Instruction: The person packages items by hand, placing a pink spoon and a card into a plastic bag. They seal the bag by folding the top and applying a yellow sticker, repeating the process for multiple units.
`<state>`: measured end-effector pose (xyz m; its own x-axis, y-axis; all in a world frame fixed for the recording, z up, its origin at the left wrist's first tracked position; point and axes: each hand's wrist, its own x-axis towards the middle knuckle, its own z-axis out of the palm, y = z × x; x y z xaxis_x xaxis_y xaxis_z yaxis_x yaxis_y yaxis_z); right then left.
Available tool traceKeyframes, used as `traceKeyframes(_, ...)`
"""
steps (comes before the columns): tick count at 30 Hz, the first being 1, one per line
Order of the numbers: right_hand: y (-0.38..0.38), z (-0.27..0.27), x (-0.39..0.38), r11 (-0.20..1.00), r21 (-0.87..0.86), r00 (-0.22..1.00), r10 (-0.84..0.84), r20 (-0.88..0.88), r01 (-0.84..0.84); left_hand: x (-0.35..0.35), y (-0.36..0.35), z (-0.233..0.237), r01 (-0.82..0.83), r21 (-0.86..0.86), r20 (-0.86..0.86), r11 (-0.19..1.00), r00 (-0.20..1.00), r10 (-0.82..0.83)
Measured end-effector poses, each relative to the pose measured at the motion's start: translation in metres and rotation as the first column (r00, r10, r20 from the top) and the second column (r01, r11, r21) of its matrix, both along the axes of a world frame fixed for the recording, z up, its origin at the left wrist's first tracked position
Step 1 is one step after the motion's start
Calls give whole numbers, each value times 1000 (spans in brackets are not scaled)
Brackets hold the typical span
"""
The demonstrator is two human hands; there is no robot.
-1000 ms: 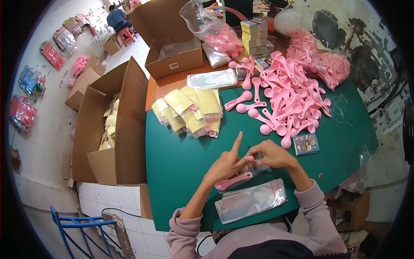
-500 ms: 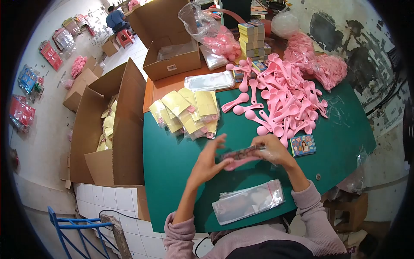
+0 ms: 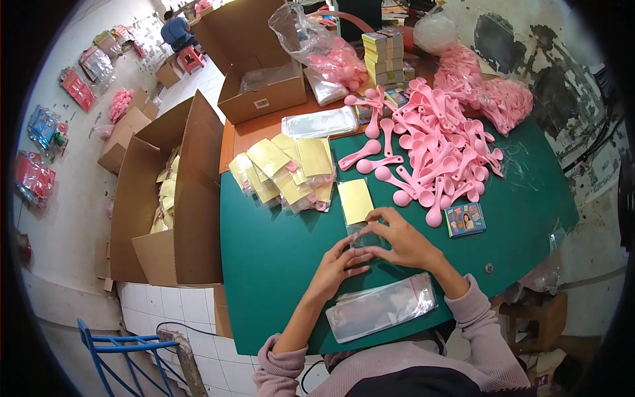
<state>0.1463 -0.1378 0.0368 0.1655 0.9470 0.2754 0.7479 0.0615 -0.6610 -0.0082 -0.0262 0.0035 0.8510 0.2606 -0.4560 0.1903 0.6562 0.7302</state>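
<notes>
A clear plastic bag [image 3: 356,229] with a pale yellow card [image 3: 356,201] inside lies flat on the green tabletop. My right hand [image 3: 405,242] arches over its near end, thumb and fingers pinching the plastic. My left hand [image 3: 336,270] meets it there, with its fingertips on the bag's near edge. Whether a spoon lies under the card is hidden. Flat empty clear bags [image 3: 382,308] are stacked just below my hands. Beyond them spreads a big heap of pink measuring spoons [image 3: 440,142], with a small stack of printed cards [image 3: 465,220] to its right.
Filled bags with yellow cards [image 3: 281,169] lie piled at left. A deep cardboard box [image 3: 198,198] stands by the table's left edge, another box [image 3: 264,99] behind. Bundled card stacks [image 3: 383,59] and bagged spoons [image 3: 506,106] are at the back. A person [image 3: 176,32] sits far off.
The bag, held up with a pink spoon showing beneath it, is now down on the table, yellow card upward. Both hands have come together at its near end.
</notes>
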Motion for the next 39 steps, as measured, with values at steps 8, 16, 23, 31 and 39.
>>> traceKeyframes(8, 8, -19, -25, 1000, -17, 979, 22, 203, -19, -6, -6, 5, 20, 115, -30, 993, 999, -16)
traceKeyframes(16, 8, -13, -29, 985, 63, 933, 130, 334, -160, 2, 7, -15, -4, 341, -24, 940, 1000, 13)
traceKeyframes(23, -34, 37, 31, 910, 148, 744, 404, -533, -388, 6, 12, -5, -85, 343, -18, 936, 995, 97)
traceKeyframes(31, -161, 25, 262, 639, -3, 638, -768, -57, 769, 3, 12, -4, -14, 329, 97, 944, 995, -19)
traceKeyframes(39, -38, 5, 48, 991, -34, 988, -133, -77, 131, 3, 12, 3, 44, 246, 117, 968, 990, -75)
